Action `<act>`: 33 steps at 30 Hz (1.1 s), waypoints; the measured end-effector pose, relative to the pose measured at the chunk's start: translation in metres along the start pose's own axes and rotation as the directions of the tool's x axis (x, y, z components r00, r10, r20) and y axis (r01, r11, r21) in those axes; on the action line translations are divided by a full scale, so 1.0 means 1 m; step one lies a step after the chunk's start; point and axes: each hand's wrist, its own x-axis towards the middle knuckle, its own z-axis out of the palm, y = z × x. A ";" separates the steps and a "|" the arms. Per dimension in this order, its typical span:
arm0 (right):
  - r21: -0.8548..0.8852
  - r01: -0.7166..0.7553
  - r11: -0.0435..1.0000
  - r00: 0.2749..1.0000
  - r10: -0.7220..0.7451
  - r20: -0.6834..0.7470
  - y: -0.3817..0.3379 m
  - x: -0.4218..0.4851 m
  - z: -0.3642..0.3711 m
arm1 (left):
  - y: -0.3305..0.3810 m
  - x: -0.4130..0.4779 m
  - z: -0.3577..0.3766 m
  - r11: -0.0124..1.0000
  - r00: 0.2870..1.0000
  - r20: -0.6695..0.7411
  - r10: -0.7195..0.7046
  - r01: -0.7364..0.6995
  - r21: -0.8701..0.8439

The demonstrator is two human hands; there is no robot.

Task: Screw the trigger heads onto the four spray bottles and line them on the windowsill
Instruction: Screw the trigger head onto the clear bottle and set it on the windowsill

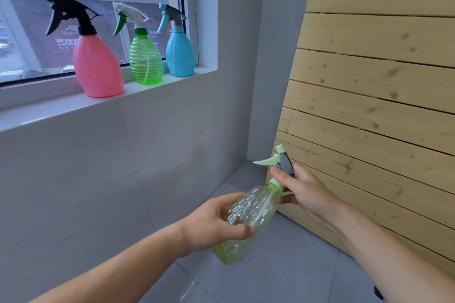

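Grey tiled walls meet a white windowsill [152, 88] at ten o'clock, where pink [98, 66], green [145, 61] and blue [180, 54] bottles already stand capped. Your left hand [216, 219] wraps the fourth bottle [246, 219], tilted towards one o'clock at frame centre-bottom; your right hand [302, 192] pinches its trigger head [280, 162] at the collar. Twisting at that slant, you could cross-thread the collar. Squeeze too hard and the thin body may buckle.
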 end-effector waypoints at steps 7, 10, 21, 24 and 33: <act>-0.089 0.003 0.996 0.995 -0.012 -0.096 0.004 0.003 0.006 | -0.002 0.002 0.002 0.996 0.997 -0.055 0.058 -0.054 0.066; 0.071 -0.031 0.997 1.000 0.030 0.007 0.003 0.002 0.007 | -0.004 0.001 0.001 0.996 0.996 -0.072 0.055 -0.050 0.074; 0.184 -0.057 0.981 0.998 0.050 0.042 0.001 0.000 0.003 | -0.004 0.002 0.004 0.990 0.991 -0.117 0.068 -0.052 0.135; 0.216 -0.033 0.976 0.999 0.026 0.037 0.001 0.001 -0.001 | -0.003 0.002 0.005 0.990 0.990 -0.122 0.071 -0.055 0.127; 0.209 -0.022 0.978 1.000 0.017 0.027 -0.005 -0.001 -0.001 | -0.005 0.004 0.002 0.998 0.994 -0.102 0.035 -0.028 0.064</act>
